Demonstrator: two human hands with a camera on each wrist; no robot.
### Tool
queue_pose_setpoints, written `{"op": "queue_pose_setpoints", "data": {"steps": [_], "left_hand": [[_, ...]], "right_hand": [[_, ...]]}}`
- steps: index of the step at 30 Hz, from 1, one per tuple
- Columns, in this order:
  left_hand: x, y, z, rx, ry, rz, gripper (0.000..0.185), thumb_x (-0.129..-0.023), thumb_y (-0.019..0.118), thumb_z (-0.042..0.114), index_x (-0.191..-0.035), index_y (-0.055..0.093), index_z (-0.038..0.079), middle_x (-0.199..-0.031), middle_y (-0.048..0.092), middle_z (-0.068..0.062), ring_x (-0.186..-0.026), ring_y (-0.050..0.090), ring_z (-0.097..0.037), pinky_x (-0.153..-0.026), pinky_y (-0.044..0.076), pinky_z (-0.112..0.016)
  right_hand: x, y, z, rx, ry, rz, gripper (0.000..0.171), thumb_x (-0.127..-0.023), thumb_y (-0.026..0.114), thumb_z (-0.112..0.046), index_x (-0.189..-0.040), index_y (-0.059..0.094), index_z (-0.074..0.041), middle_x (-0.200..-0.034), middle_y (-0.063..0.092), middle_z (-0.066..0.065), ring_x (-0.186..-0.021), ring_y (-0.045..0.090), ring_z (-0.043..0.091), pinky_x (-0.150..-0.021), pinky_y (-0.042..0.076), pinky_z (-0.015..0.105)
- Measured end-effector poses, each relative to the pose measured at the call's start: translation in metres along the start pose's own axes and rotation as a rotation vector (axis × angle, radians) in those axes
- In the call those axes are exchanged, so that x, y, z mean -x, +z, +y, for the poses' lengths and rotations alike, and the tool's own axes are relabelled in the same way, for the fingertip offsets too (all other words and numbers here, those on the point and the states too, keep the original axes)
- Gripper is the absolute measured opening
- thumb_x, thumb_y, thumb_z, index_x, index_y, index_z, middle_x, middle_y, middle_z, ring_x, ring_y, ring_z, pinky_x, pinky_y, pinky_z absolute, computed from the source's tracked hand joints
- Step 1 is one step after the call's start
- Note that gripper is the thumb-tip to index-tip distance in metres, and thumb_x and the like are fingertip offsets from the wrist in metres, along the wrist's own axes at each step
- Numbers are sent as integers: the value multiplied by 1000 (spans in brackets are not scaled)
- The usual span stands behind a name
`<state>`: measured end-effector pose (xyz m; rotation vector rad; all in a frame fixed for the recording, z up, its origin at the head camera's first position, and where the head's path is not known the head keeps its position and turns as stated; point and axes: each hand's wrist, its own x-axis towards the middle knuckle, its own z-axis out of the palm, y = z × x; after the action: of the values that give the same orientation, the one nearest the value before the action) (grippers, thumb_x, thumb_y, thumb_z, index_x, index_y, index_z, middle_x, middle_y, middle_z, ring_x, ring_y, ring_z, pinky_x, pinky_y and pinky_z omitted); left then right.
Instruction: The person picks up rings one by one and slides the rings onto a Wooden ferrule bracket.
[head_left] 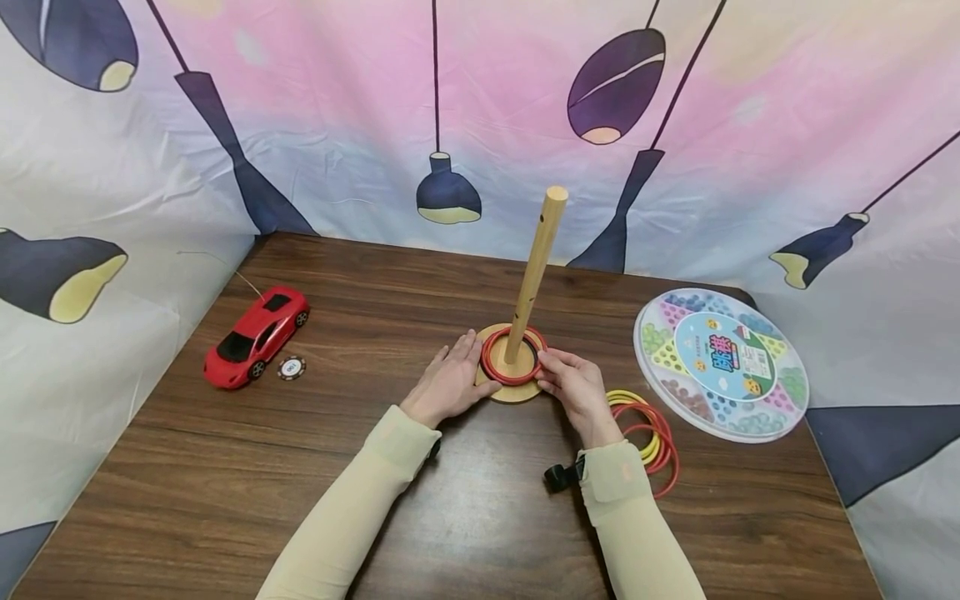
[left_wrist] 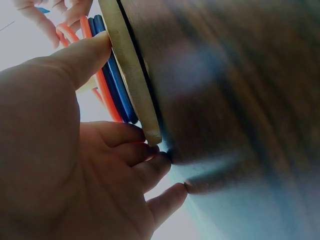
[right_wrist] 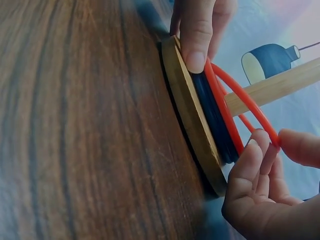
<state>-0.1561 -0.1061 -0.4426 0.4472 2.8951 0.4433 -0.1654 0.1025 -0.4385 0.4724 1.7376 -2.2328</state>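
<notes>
At the middle of the table point(head_left: 225, 500), the top red ring point(head_left: 512, 372) lies around the upright wooden peg point(head_left: 534, 275) on the round base point(head_left: 513, 392), its near-right edge tilted up. The right hand point(head_left: 573, 387) pinches that raised edge between thumb and fingertips, just right of the peg. The left hand point(head_left: 450, 382) rests on the base's left rim, fingers straight and together.

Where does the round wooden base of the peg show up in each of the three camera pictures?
Head: the base lies at the table's middle, between both hands.
Left wrist: it is the pale disc edge running down from the top, left of centre.
Right wrist: its edge slants through the middle.
Shared landmark: the red ring stacked on it.
</notes>
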Motion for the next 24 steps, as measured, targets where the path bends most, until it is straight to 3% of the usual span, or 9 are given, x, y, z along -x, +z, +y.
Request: {"op": "queue_pose_setpoints", "data": {"steps": [13,24], "left_hand": [[2,0,-2,55,17,9,85,-95,57,51,-151,25,-5,-158,19,-21,-146,20,-29,-116,20,-48],[3,-1,-1,50,22,19,84,-95,56,51,-151,26,-5,-158,20,-21,-146,21,-29,-116,20,-48]], "right_hand": [[0,0,2,44,-22,-16,32,-94,63,-7,-121,57,8,-73,64,2,-63,62,8,-64,55,22],[1,-2,1,200,-25,-5,33,-94,65,-14,-120,61,7,-77,67,4,-67,66,11,-62,55,22]]}}
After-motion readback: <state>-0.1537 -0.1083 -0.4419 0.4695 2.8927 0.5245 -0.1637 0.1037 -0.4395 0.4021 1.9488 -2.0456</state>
